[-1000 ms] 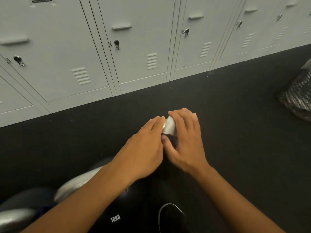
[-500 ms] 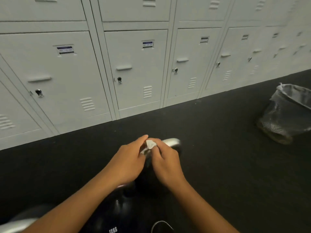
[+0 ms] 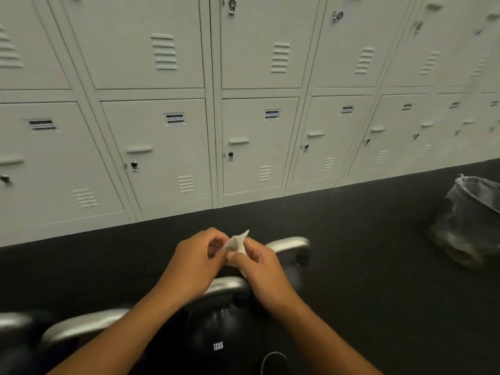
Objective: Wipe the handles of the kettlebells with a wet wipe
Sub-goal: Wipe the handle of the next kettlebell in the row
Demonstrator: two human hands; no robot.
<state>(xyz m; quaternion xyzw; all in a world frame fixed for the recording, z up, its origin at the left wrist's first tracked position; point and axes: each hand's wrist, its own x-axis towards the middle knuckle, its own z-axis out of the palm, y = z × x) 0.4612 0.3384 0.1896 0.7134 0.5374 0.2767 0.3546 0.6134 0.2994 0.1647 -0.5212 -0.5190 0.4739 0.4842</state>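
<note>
A small crumpled white wet wipe (image 3: 238, 242) is pinched between my left hand (image 3: 194, 262) and my right hand (image 3: 261, 262), held in the air above the kettlebells. Several black kettlebells with silver handles stand in a row on the dark floor. The farthest handle (image 3: 290, 244) shows just right of my right hand. The handle of the kettlebell marked 12KG (image 3: 217, 345) lies under my wrists (image 3: 227, 286). Two more handles (image 3: 81, 324) appear at lower left, partly hidden by my left forearm.
A wall of pale grey lockers (image 3: 251, 147) runs across the back, meeting the black floor (image 3: 365, 266). A mesh waste bin with a liner (image 3: 470, 220) stands on the floor at the far right. The toe of a shoe (image 3: 274, 362) shows at the bottom edge.
My hands lifted the wipe off the far handle and now hold it in the air between them. The view has tilted upward, showing more lockers and the bin.
</note>
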